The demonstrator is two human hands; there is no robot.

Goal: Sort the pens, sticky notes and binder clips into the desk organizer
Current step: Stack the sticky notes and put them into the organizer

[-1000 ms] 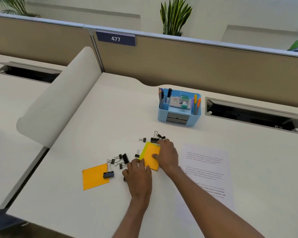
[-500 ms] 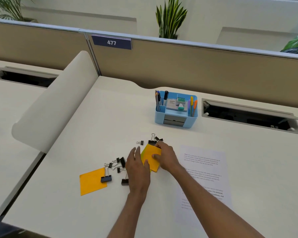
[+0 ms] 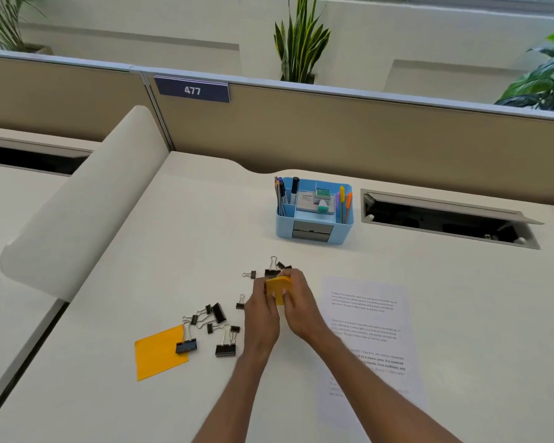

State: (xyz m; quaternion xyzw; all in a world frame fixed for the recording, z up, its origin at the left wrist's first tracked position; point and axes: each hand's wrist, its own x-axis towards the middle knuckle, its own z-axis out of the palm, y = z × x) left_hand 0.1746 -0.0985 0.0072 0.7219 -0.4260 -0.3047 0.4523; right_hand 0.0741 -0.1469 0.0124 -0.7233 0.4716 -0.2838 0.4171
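Observation:
Both hands hold an orange sticky-note pad (image 3: 279, 287) lifted a little off the desk. My left hand (image 3: 263, 310) grips its left side and my right hand (image 3: 298, 302) grips its right side. Several black binder clips (image 3: 219, 327) lie scattered to the left, and a few more (image 3: 271, 270) sit just beyond the pad. A loose orange sticky note (image 3: 159, 353) lies at the left with a clip (image 3: 186, 345) on its corner. The blue desk organizer (image 3: 314, 233) stands farther back with pens (image 3: 283, 193) and small items in it.
A printed sheet of paper (image 3: 368, 334) lies to the right of my hands. An open cable hatch (image 3: 448, 219) is cut into the desk at the right of the organizer. A curved white divider (image 3: 87, 199) borders the desk's left side, and a partition (image 3: 333, 132) runs behind.
The pad lay flat on the desk under my right hand a second ago. My left hand moved in from the clips, and both hands have now lifted the pad and tilted it up.

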